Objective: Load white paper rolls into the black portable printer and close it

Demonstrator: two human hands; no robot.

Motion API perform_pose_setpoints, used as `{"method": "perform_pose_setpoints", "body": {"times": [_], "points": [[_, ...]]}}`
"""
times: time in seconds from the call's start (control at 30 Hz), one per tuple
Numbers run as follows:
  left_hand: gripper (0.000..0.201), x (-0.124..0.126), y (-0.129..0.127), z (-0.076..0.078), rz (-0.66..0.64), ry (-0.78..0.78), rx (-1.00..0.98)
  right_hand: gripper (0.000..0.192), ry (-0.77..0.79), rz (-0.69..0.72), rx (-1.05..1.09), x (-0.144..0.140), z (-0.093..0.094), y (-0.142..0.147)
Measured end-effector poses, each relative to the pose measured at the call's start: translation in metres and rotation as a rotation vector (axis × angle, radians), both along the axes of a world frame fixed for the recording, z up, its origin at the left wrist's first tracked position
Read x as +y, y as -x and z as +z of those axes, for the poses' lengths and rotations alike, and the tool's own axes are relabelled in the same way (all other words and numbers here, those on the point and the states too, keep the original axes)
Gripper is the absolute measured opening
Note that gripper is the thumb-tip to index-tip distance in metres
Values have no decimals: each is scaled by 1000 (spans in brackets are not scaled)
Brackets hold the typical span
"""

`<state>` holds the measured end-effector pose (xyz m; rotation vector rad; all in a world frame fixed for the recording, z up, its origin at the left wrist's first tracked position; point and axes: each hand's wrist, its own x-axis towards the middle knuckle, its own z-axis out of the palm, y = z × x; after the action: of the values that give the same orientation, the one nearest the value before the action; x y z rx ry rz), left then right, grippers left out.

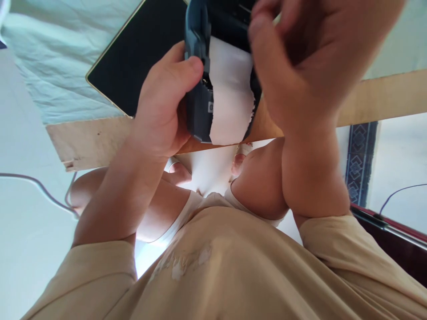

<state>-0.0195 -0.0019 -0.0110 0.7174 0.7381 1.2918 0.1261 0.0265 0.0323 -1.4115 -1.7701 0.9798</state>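
My left hand [167, 93] is wrapped round the left side of a dark blue-grey payment terminal [197, 111], its thumb lying on the casing. A white strip of receipt paper [231, 95] hangs out over the terminal's near end, with a jagged right edge. At the terminal's upper right is my right hand [300, 58], thumb and fingers bent together and slightly blurred. Whatever lies between those fingertips is hidden. The far part of the terminal is cut off by the top of the view.
A dark tablet-like panel [133, 58] with a thin pale rim lies left of the terminal on a light green cloth [60, 58]. The wooden table edge [96, 138] runs across in front of my legs. A white cable [36, 184] hangs at the left.
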Motion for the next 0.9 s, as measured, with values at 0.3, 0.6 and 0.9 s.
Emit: {"method": "perform_pose_setpoints", "body": {"times": [0.3, 0.6, 0.9], "points": [[17, -4, 6, -3, -3, -35, 95, 34, -135, 294, -789, 0, 7, -6], [29, 1, 9, -6, -17, -113, 62, 44, -71, 326, -470, -5, 9, -13], [27, 1, 7, -1, -56, -25, 60, 53, -158, 167, 400, 1, -15, -27]]}}
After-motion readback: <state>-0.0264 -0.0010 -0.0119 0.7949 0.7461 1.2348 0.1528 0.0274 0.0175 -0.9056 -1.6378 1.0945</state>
